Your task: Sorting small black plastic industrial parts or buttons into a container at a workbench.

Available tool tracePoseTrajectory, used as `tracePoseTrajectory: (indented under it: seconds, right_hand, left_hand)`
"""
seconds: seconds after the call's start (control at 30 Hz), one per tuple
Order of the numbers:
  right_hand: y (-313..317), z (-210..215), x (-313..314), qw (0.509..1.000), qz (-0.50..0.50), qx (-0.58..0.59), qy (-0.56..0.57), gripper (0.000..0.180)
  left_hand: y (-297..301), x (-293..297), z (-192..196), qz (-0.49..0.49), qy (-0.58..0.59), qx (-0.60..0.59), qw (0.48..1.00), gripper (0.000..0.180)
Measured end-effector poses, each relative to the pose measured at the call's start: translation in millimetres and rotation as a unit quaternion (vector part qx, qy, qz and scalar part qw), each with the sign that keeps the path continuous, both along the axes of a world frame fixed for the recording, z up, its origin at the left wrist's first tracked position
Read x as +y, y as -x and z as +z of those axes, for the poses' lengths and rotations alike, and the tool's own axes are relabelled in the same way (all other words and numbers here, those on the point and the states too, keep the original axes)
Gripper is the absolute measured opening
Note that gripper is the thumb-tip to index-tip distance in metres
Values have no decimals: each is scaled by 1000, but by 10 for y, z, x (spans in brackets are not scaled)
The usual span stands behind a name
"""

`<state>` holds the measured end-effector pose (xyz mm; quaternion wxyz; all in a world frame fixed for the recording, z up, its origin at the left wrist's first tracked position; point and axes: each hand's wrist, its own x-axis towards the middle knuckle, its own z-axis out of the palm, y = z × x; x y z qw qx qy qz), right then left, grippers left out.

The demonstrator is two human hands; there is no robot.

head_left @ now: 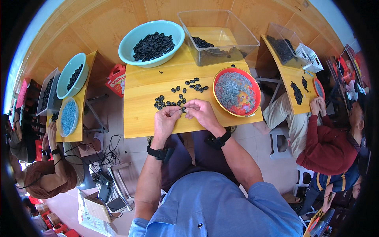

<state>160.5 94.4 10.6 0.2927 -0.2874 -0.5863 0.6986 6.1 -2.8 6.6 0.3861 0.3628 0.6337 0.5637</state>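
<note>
Large white lettering (pixel 117 81) stands on the red carton (pixel 116 80).

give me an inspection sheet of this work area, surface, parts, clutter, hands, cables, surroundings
Surface: yellow table, wood-look top, partly covered.
Parts: loose black pieces lie scattered beyond the hands; a blue basin and a clear bin hold more; a red plate on the right holds small grey bits.
Clutter: one small dark bit lies alone below the basin.
Hands: left hand and right hand meet, fingertips pinching a black piece.
Cables: tangled black cables left of the person, off the tabletop.
Surroundings: co-workers at the left table and right table; red carton beside the yellow table.
</note>
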Motion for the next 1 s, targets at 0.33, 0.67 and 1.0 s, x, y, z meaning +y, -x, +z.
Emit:
tracePoseTrajectory:
  seconds: [0.33, 0.67, 1.0]
  right_hand:
    - [-5, -14, 25, 1000, 18, -6, -1, 14]
    - [4, -19, 6, 1000, 5, -1, -5, 14]
    - [3, -11, -1, 1000, 3, -4, -2, 14]
  left_hand:
    - [-25, 14, 66, 10, 6, -15, 1000, 12]
    - [-18, 12, 39, 11, -4, -10, 1000, 13]
    - [-6, -9, 46, -8, 13, -8, 1000, 14]
